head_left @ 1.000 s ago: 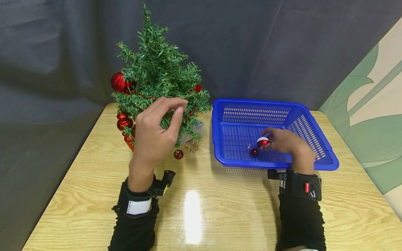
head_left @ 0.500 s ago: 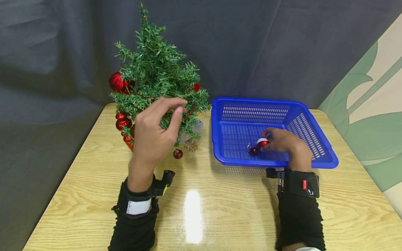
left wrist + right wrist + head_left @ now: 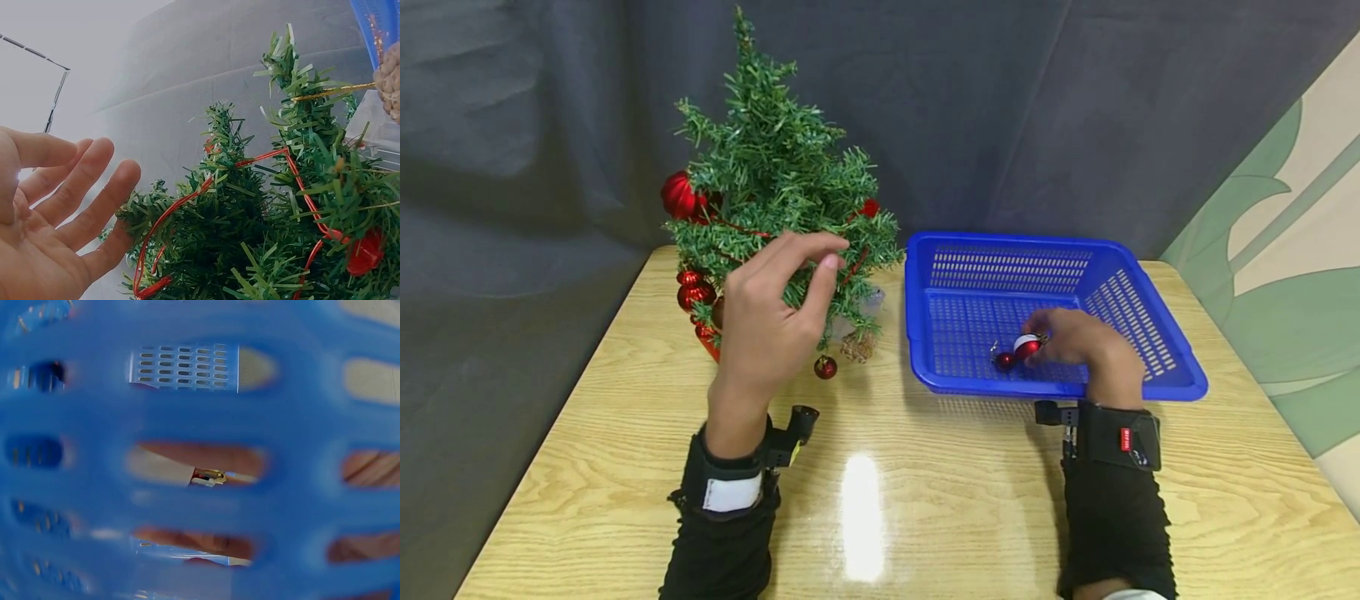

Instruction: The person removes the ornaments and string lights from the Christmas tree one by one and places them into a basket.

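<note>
In the head view, my right hand (image 3: 1078,343) reaches down into the blue plastic basket (image 3: 1165,387). Its thumb and fingers pinch a red and white Christmas bauble (image 3: 1027,347) by the gold cap side. A smaller dark red bauble (image 3: 1004,361) lies against it on the basket floor. The basket's slotted wall mostly screens that hand in the right wrist view. Over at the left, my left hand (image 3: 771,321) hovers before the small artificial Christmas tree (image 3: 790,167), holding nothing. Seen from the left wrist, its fingers (image 3: 115,187) are loosely bent, with tips beside a green branch (image 3: 156,206).
Large red baubles (image 3: 681,196) and smaller ones (image 3: 696,293) hang on the tree's left side. A red string (image 3: 262,156) winds through its branches. One dark red bauble (image 3: 825,367) and a pine cone (image 3: 857,346) sit low at the front. Dark cloth (image 3: 970,125) hangs behind.
Within the basket, the right hand has shifted the red and white bauble slightly and turned it, now up against the small dark red one. The left hand stays where it was.
</note>
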Tool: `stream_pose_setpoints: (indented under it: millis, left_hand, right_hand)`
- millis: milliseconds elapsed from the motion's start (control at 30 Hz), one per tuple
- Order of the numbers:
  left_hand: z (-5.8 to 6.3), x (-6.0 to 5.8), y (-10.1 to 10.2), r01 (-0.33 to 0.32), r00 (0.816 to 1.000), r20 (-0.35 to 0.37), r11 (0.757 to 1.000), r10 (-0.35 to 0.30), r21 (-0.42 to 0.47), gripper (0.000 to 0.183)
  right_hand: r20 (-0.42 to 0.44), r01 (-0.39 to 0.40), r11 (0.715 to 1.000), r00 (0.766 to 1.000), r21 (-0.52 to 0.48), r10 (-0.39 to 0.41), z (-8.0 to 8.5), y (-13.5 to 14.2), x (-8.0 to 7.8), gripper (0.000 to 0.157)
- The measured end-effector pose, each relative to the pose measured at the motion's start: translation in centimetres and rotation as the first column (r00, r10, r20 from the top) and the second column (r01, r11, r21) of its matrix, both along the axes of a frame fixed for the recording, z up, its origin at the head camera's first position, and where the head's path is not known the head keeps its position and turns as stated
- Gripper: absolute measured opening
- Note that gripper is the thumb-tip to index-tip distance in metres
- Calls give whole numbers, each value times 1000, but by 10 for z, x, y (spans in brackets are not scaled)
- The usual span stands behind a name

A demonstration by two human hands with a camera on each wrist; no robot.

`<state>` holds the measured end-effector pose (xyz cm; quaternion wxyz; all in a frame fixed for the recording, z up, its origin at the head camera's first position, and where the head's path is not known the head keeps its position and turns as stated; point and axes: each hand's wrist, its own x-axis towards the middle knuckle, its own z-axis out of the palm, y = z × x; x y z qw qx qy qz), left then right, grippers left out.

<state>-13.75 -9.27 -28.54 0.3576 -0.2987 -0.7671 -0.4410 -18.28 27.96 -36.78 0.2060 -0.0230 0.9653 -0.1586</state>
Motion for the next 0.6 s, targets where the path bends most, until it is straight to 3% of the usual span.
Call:
stream_pose_setpoints:
  millis: [600]
  left_hand:
    - [-1, -1, 1, 6, 1000, 6, 1000, -6, -5, 16]
  right_hand:
    - [18, 8, 1000, 1000, -8, -8, -2, 1, -1, 47]
